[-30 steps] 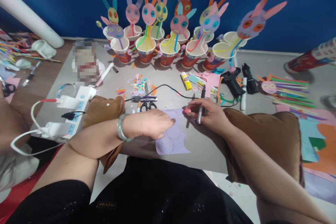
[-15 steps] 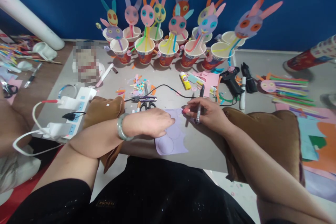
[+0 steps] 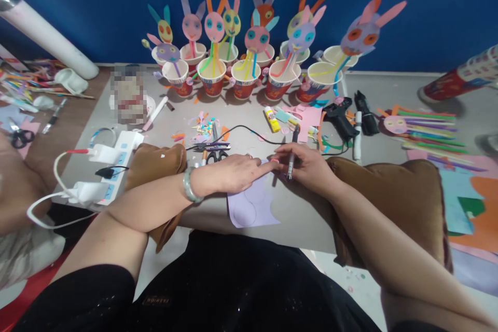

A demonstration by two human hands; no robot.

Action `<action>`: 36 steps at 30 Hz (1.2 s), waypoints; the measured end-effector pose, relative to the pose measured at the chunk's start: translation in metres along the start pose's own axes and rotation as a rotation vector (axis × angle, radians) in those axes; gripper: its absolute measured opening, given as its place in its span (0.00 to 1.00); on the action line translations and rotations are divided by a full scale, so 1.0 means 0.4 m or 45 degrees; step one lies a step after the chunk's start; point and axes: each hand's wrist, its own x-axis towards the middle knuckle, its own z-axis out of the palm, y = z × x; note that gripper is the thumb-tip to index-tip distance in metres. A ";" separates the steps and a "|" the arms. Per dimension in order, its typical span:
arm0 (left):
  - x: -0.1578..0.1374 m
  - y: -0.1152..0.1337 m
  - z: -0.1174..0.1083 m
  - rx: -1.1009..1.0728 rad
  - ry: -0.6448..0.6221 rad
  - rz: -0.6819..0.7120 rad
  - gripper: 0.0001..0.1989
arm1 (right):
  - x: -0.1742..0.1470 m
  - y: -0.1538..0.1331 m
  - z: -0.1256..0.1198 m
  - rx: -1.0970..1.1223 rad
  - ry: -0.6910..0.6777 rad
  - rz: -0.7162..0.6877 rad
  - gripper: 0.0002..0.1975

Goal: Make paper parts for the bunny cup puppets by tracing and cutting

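My right hand (image 3: 309,166) grips a dark marker pen (image 3: 291,163), which stands nearly upright between the fingers. At its thumb and fingertip is a small pinkish-red round piece (image 3: 275,161), mostly covered. My left hand (image 3: 239,172), with a pale green bangle at the wrist, lies over a sheet of purple paper (image 3: 264,207). Its index finger stretches out and meets the red piece; the thumb is hidden. Pencilled circles show on the purple sheet, partly under the left hand. Black-handled scissors (image 3: 216,157) and thread snips (image 3: 212,146) lie just beyond the left hand.
Paper cups (image 3: 244,80) with rabbit-faced paper figures stand along the blue wall. A glue stick (image 3: 272,119), a black glue gun (image 3: 342,118) and paper scraps lie mid-table. Brown cushions (image 3: 389,207) flank the work. A power strip (image 3: 120,166) sits left, beside another person's arm (image 3: 19,187).
My left hand has slid right and away from me across the purple sheet, its index finger now reaching the red piece at my right fingertips. The right hand still holds the marker pen.
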 end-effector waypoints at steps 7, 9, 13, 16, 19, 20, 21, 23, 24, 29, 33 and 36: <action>0.011 -0.006 0.003 -0.017 -0.004 -0.028 0.27 | -0.006 -0.008 -0.009 0.225 0.081 0.040 0.16; 0.011 -0.005 -0.002 -0.016 -0.016 -0.033 0.27 | -0.008 -0.014 -0.018 0.299 0.290 0.064 0.14; 0.009 -0.006 -0.005 0.011 -0.027 -0.030 0.28 | -0.009 -0.016 -0.025 0.309 0.707 0.099 0.09; 0.007 -0.009 0.001 0.035 -0.011 -0.017 0.28 | -0.013 -0.013 -0.021 0.309 0.748 0.111 0.08; 0.006 -0.010 0.004 0.057 -0.007 -0.002 0.28 | -0.020 -0.012 -0.017 0.245 0.611 0.099 0.08; 0.006 -0.010 0.004 0.065 -0.007 -0.001 0.29 | -0.022 -0.013 -0.017 0.222 0.545 0.082 0.08; 0.005 -0.009 0.004 0.073 -0.008 0.000 0.29 | -0.024 -0.015 -0.017 0.212 0.479 0.055 0.09; 0.005 -0.008 0.004 0.095 -0.012 0.001 0.30 | -0.027 -0.017 -0.018 0.202 0.358 -0.002 0.12; 0.005 -0.006 0.005 0.111 -0.014 0.002 0.30 | -0.027 -0.017 -0.018 0.182 0.312 -0.033 0.12; 0.004 0.001 0.017 0.218 -0.022 -0.010 0.33 | -0.028 -0.019 -0.017 -0.126 0.206 -0.198 0.13; 0.005 0.014 0.011 0.262 -0.052 -0.009 0.31 | -0.032 -0.018 -0.010 -0.312 0.169 -0.269 0.12; 0.005 0.026 -0.006 0.254 -0.084 -0.023 0.28 | -0.036 -0.018 -0.003 -0.359 0.154 -0.281 0.12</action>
